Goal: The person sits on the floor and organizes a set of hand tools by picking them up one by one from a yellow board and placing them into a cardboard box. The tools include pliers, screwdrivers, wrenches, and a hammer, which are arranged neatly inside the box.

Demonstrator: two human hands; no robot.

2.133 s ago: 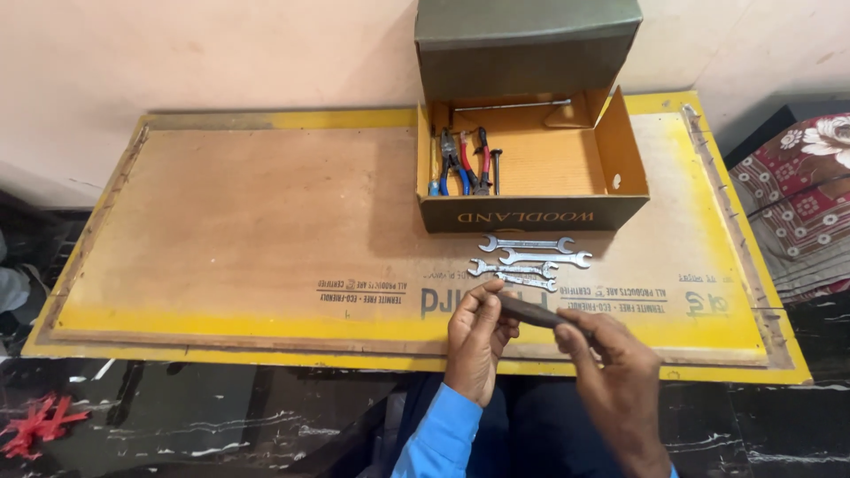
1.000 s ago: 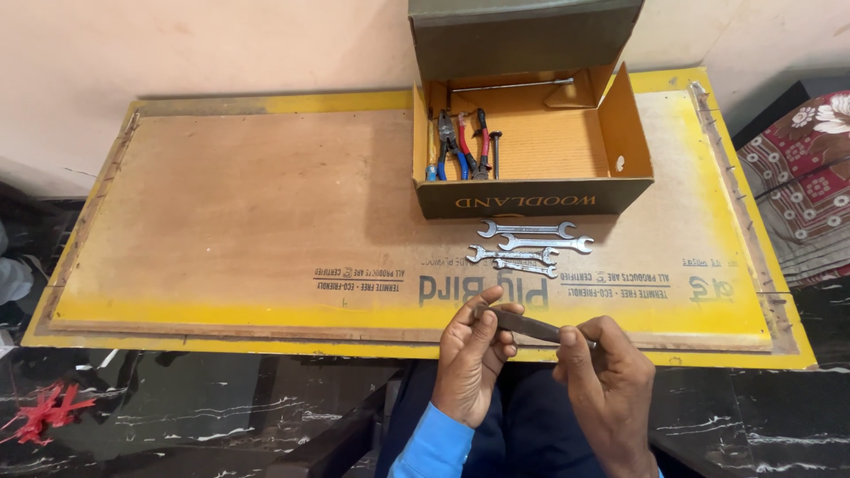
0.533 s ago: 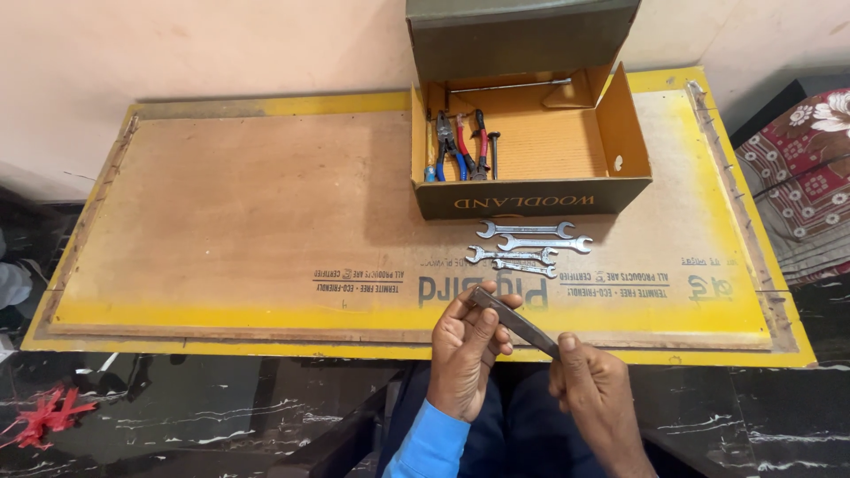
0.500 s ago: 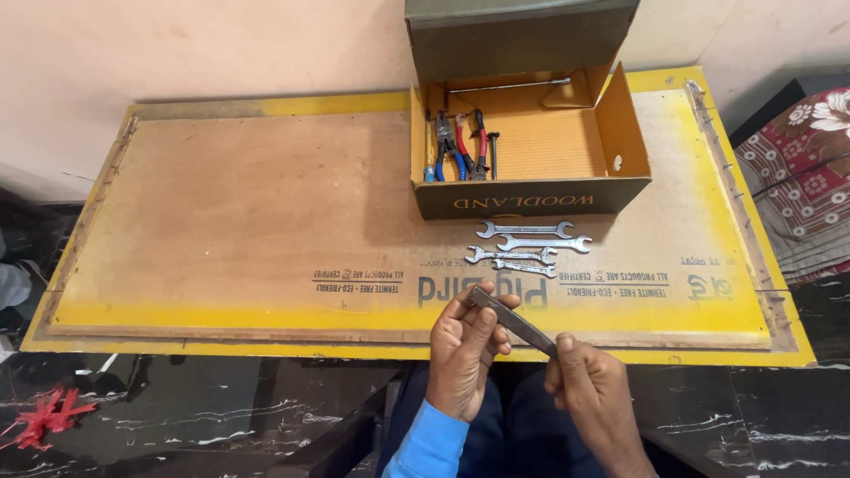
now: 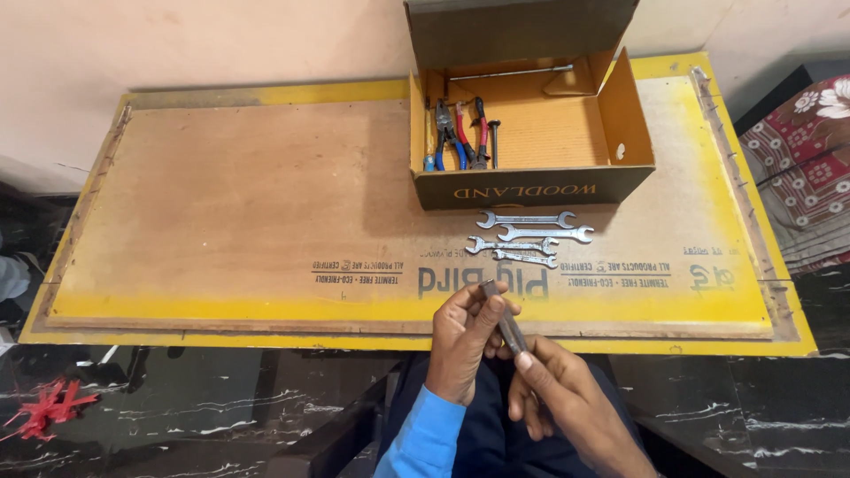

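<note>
Nearest the camera, a short dark metal tool (image 5: 505,320), bar-shaped and tilted, is held between both hands above the near edge of the desk (image 5: 221,221). The left hand (image 5: 462,341), in a blue sleeve, is clenched around the tool's upper end, with thumb and fingers wrapped about it. The right hand (image 5: 558,394) is closed on the lower end, the thumb pressed along the shaft. Both grips are thus grasping the same tool, which lies directly within them and touches nothing on the board.

Just beyond the hands, four silver open-ended spanners (image 5: 529,235) are laid side by side on the brown board, close together, in front of an open cardboard box (image 5: 624,133). As a judgement, the laying out of tools appears partly done: these four are already out, the dark tool is in hand and not yet set down, and more remain in the box.

Inside the box, at its left wall, pliers with blue handles (image 5: 445,134) and pliers with red handles (image 5: 474,133) are seen lying together, with a small dark tool beside them. A thin metal rod (image 5: 509,73) rests across the back of the box. The box lid stands raised against the pale wall.

To the far right a patterned cloth (image 5: 810,168) is visible, well apart from the work.
</note>
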